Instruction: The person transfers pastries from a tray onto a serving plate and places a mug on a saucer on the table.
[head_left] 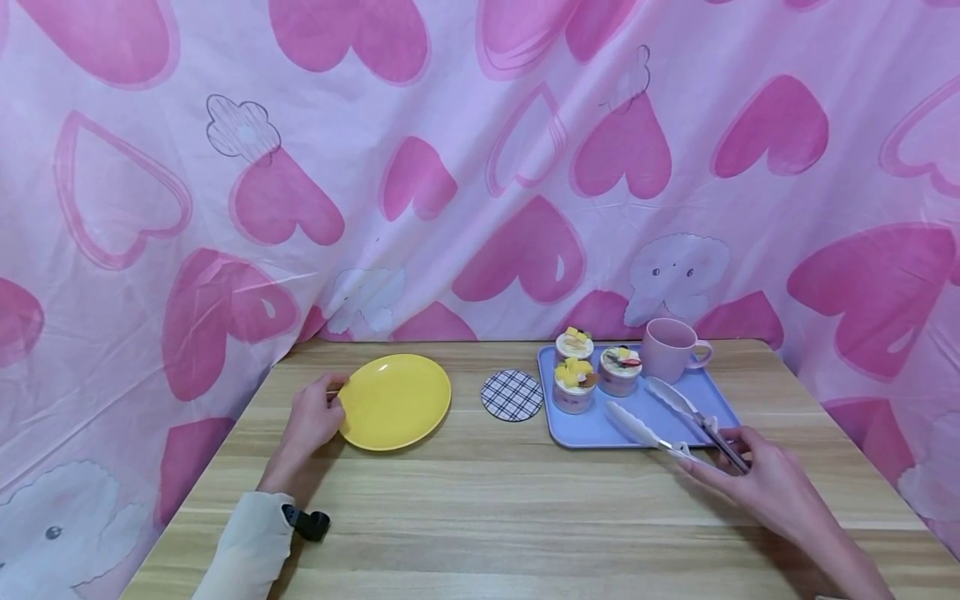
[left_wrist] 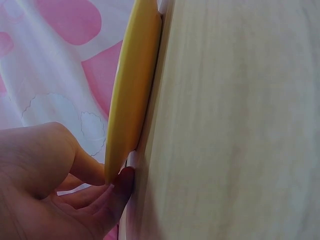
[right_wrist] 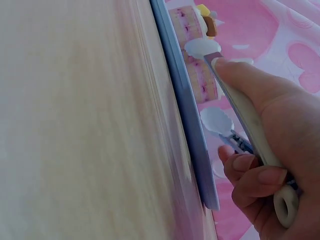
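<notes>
My left hand (head_left: 313,414) pinches the left rim of a round yellow plate (head_left: 395,404) on the wooden table. In the left wrist view, the thumb is on the upper side of the plate (left_wrist: 131,85) and fingertips are under its edge. Serving tongs (head_left: 633,425) with white scalloped tips are in my right hand (head_left: 780,487), their arms spread apart over the front of a blue tray (head_left: 581,432). Three small dessert cups topped with cream and fruit stand on the tray; the front left cup (head_left: 574,396) is near the left tong tip.
A pink mug (head_left: 666,350) stands at the tray's back right, behind the tongs. Between plate and tray lies a round checked coaster (head_left: 512,395). A pink heart-patterned curtain (head_left: 517,250) hangs right behind the table's far edge.
</notes>
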